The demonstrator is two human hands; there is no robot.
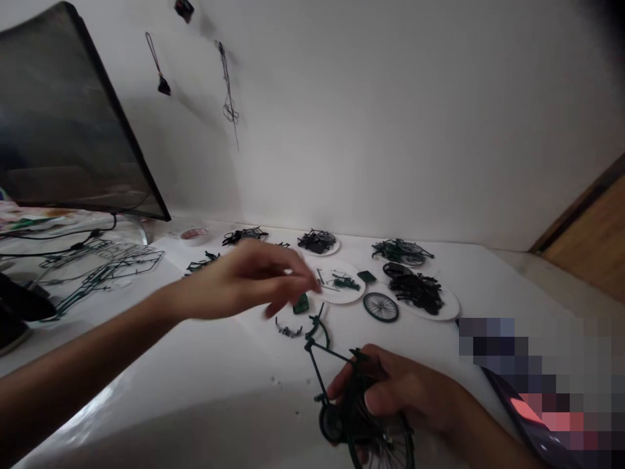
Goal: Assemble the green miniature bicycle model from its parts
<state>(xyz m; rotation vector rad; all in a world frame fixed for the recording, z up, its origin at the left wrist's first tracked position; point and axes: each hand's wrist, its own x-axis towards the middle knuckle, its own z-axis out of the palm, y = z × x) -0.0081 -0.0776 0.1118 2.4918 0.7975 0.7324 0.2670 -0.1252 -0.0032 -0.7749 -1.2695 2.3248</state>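
Model bicycle (349, 417) gripped in right hand (405, 391) over white table (195, 384); left hand (244, 283) open, empty, above green part (301, 303). Beyond: one loose wheel (381, 307), at least three plates (332, 293), white wall (366, 130).

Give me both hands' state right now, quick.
Left hand: open, holding nothing visible, above a small green plastic part.
Right hand: closed, holding a dark green model bicycle.

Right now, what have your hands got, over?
Right hand gripping green model bicycle. Left hand open above small green part. Loose spoked wheel beside paper plate.
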